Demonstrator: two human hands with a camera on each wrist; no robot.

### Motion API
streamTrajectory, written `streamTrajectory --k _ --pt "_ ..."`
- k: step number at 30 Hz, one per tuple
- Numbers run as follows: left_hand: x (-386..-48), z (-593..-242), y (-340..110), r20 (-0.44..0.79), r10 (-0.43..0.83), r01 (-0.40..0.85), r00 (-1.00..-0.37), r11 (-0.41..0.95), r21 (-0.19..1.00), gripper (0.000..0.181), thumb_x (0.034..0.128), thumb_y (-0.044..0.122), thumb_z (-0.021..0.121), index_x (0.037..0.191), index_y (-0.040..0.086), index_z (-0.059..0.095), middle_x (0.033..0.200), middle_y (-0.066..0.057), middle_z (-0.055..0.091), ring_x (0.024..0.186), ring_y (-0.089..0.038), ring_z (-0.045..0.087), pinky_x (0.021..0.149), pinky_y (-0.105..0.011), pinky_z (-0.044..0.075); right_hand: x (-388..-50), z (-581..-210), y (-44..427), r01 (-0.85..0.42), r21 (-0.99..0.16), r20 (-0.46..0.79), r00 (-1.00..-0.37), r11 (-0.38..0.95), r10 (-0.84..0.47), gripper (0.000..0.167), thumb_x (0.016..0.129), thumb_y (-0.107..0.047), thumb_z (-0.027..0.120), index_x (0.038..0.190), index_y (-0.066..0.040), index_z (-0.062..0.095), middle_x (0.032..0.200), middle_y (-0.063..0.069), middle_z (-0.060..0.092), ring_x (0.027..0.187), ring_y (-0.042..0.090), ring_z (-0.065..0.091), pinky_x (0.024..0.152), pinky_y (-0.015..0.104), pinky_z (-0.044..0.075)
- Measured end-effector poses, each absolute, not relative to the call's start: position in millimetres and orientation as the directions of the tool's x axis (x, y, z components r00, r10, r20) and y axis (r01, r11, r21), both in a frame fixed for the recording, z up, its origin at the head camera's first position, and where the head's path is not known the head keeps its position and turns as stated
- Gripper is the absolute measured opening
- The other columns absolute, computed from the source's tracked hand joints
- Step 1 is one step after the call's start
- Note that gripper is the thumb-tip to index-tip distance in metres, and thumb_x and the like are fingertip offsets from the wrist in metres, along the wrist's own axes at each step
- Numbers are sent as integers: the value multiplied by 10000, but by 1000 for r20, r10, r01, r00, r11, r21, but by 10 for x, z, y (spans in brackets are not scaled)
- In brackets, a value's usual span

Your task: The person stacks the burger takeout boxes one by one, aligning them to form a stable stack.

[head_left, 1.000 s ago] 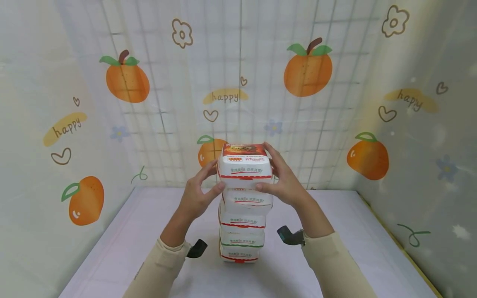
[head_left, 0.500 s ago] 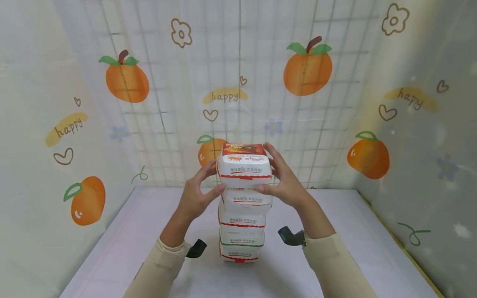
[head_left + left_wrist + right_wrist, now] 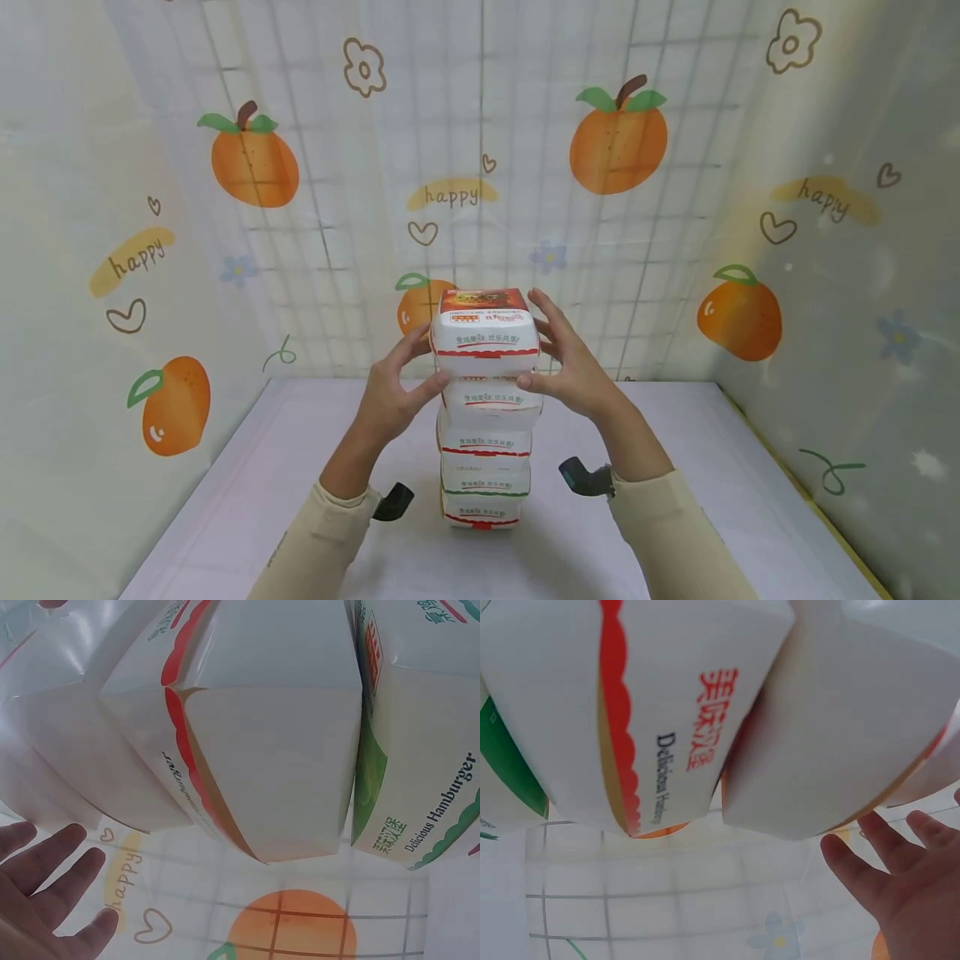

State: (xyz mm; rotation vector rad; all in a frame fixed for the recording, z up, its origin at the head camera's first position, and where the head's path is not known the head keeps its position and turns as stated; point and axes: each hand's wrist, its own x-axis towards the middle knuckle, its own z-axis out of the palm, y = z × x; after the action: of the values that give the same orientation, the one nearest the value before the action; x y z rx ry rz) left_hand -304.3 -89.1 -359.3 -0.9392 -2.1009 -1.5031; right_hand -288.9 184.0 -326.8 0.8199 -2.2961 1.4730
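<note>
A tall stack of several white cardboard hamburger boxes (image 3: 486, 442) stands on the table, its upper boxes a little out of line with the lower ones. The top box (image 3: 486, 340) carries a burger picture and a red scalloped band. My left hand (image 3: 386, 400) is at the stack's upper left, its thumb against the front corner just under the top box. On the other side my right hand (image 3: 577, 375) has its thumb in front of the second box (image 3: 491, 400) and its fingers spread beside the top one. Both wrist views show fingers (image 3: 64, 862) spread, not curled round a box.
A pale cloth covers the table (image 3: 315, 467). White curtains (image 3: 525, 108) printed with oranges and the word happy enclose the back and sides. A black wrist camera (image 3: 393, 502) sticks out from the left cuff, another wrist camera (image 3: 585, 477) from the right.
The upper boxes have shifted slightly to the left, the top one most. A wider gap shows between the top box and my right fingers. Both hands have hardly moved.
</note>
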Motion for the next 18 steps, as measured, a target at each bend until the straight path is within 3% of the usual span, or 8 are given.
streamTrajectory --k 7,11,18 --pt "-3031 -3574 -868 653 309 717 -692 186 672 609 905 387 670 1457 353 414 1298 83 591 1270 -115 466 1042 -589 312 -2876 -3243 1853 -612 -741 527 -785 276 -326 996 806 -242 774 1549 -393 128 1575 -59 212 1363 342 332 860 566 493" --pt "-3031 -3565 -852 660 317 725 -682 174 666 592 911 393 661 1450 363 421 1299 89 590 1272 -118 466 1034 -599 315 -2850 -3226 1860 -618 -741 540 -780 261 -315 1004 800 -215 778 1550 -388 135 1583 -85 189 1350 350 352 863 548 499" --pt "-3015 -3576 -825 663 321 731 -676 175 660 623 904 383 674 1464 366 402 1299 92 587 1270 -114 468 1031 -611 313 -2815 -3230 1896 -605 -748 534 -793 273 -294 1022 780 -233 803 1542 -414 146 1540 -38 286 1327 354 379 841 520 519"
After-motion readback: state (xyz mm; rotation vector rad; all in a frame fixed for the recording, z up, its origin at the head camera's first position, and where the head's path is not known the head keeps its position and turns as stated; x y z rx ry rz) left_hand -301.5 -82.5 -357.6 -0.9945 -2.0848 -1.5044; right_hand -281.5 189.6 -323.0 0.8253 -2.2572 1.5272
